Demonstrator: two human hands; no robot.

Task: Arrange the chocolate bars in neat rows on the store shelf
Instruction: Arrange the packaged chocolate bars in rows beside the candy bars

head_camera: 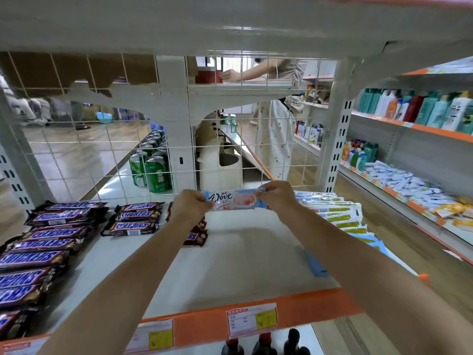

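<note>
While orange price strips edged the near rim of the shelf, both hands reached across it: the left hand and right hand each pinched one end of a pale Dove bar, held level above the white surface. Snickers bars lay in rows left, light packets right, green cans beyond the wire grid.

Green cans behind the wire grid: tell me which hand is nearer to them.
Left. The left hand is just right of the green cans; the right hand grips the Dove bar's far end.
</note>
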